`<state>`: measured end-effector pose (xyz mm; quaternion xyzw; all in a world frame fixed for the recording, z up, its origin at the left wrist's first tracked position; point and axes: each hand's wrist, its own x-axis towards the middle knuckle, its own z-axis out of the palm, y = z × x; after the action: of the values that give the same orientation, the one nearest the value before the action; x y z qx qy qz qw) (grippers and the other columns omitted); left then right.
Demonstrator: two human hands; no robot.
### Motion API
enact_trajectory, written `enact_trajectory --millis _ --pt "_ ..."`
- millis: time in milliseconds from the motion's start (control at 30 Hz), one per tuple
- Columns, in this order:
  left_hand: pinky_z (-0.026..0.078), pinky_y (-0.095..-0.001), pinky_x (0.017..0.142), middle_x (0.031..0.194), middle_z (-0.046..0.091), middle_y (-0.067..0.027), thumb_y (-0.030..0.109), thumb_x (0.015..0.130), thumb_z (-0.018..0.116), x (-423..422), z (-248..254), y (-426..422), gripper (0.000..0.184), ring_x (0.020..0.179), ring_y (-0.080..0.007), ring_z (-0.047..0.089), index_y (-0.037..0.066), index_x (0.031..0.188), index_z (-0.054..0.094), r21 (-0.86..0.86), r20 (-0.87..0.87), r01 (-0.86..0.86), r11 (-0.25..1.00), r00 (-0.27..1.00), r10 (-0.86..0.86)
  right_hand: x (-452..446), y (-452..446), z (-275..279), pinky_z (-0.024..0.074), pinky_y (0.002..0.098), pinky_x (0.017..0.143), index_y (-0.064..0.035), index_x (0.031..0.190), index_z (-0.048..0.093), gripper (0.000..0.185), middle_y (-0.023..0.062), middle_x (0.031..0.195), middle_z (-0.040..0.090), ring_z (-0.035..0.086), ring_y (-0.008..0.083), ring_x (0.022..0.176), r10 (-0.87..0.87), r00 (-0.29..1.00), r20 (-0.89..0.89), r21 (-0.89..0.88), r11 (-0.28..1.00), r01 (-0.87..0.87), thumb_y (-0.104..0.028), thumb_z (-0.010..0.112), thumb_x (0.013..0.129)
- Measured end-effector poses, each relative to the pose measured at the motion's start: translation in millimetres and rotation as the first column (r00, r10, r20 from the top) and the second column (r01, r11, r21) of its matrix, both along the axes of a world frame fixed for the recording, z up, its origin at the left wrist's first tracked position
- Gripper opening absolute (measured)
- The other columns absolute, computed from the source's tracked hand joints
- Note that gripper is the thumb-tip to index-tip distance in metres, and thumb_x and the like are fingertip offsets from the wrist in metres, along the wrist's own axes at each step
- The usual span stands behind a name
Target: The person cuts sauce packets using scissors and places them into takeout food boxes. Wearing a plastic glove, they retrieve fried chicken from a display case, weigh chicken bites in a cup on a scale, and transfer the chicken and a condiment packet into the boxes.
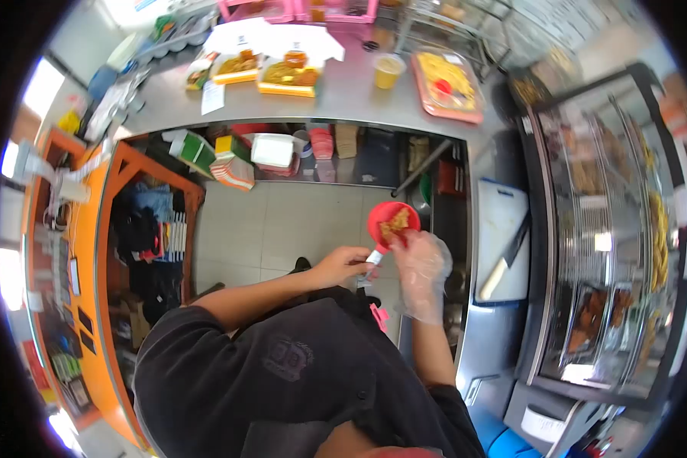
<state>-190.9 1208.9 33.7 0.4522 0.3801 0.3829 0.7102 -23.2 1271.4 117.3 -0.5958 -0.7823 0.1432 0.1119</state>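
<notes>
My left hand is closed on the white handle of a red scoop-like container, held over the floor in front of my body. Golden-brown food lies inside the red container. A loose clear plastic glove covers my right hand, whose fingertips reach into the container's right side and are closed at the food. Whether they pinch a piece of it is too small to tell.
A steel counter ahead bears yellow food boxes, a yellow cup and a lidded tray. To the right, a knife lies on a white board beside a glass display cabinet. Orange shelving stands left.
</notes>
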Motion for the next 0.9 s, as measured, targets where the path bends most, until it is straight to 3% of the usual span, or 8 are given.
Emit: enact_trajectory --millis 67,167,267,467,567,800,900 --pt "0.047 -0.0281 0.080 0.092 0.063 -0.0074 0.009 0.093 0.051 -46 -4 -10 0.021 0.085 -0.0131 0.060 -0.003 0.109 0.056 0.010 -0.014 -0.123 0.992 0.992 0.123 -54 7 -12 0.0454 0.0440 0.070 -0.0043 0.081 0.063 0.028 0.0154 0.080 0.059 0.058 0.0327 0.079 0.132 0.986 -0.098 0.083 0.989 -0.124 -0.032 0.063 0.078" --pt "0.047 -0.0280 0.079 0.093 0.062 -0.0067 0.010 0.093 0.051 -107 5 -21 0.022 0.087 -0.0128 0.059 -0.003 0.110 0.056 -0.008 -0.058 -0.267 0.964 0.962 0.266 -135 20 -17 0.0450 0.0439 0.071 -0.0045 0.079 0.062 0.022 0.0149 0.081 0.058 0.057 0.0323 0.080 0.237 0.968 -0.085 0.068 0.970 -0.232 -0.027 0.063 0.077" --pt "0.046 -0.0270 0.078 0.092 0.062 -0.0065 0.009 0.093 0.050 -156 13 -24 0.021 0.085 -0.0124 0.059 -0.003 0.109 0.056 0.004 -0.104 -0.369 0.929 0.924 0.367 -193 29 -41 0.0453 0.0421 0.069 -0.0064 0.081 0.064 0.021 0.0124 0.082 0.059 0.057 0.0309 0.080 0.386 0.910 -0.154 0.219 0.911 -0.350 -0.026 0.066 0.075" --pt "0.046 -0.0262 0.076 0.088 0.063 -0.0059 0.010 0.094 0.050 -223 15 -13 0.022 0.081 -0.0119 0.059 -0.003 0.109 0.056 -0.032 -0.137 -0.469 0.883 0.877 0.461 -275 53 -5 0.0454 0.0435 0.068 -0.0036 0.082 0.060 0.023 0.0130 0.082 0.056 0.055 0.0315 0.079 0.522 0.851 -0.056 0.127 0.849 -0.513 -0.020 0.068 0.069" --pt "0.046 -0.0260 0.076 0.088 0.064 -0.0061 0.010 0.094 0.050 -247 17 5 0.022 0.080 -0.0118 0.059 -0.004 0.109 0.056 -0.042 -0.114 -0.517 0.855 0.853 0.510 -303 76 -17 0.0457 0.0438 0.067 -0.0041 0.082 0.059 0.023 0.0133 0.082 0.056 0.056 0.0320 0.079 0.611 0.789 -0.062 0.258 0.773 -0.579 -0.019 0.069 0.068" --pt "0.045 -0.0260 0.076 0.089 0.064 -0.0067 0.012 0.094 0.050 -311 8 64 0.022 0.082 -0.0124 0.059 -0.004 0.107 0.057 -0.013 -0.109 -0.586 0.810 0.806 0.581 -389 156 -24 0.0474 0.0430 0.064 -0.0074 0.077 0.061 0.019 0.0112 0.071 0.062 0.061 0.0308 0.072 0.635 0.763 -0.123 -0.084 0.759 -0.645 -0.021 0.070 0.067" --pt "0.045 -0.0259 0.076 0.089 0.064 -0.0069 0.013 0.094 0.050 -339 22 95 0.021 0.083 -0.0124 0.060 -0.003 0.107 0.057 -0.029 -0.161 -0.624 0.781 0.774 0.613 -422 192 -14 0.0481 0.0433 0.063 -0.0080 0.076 0.062 0.018 0.0118 0.071 0.063 0.062 0.0316 0.072 0.714 0.700 0.017 0.040 0.699 -0.714 -0.022 0.070 0.067"
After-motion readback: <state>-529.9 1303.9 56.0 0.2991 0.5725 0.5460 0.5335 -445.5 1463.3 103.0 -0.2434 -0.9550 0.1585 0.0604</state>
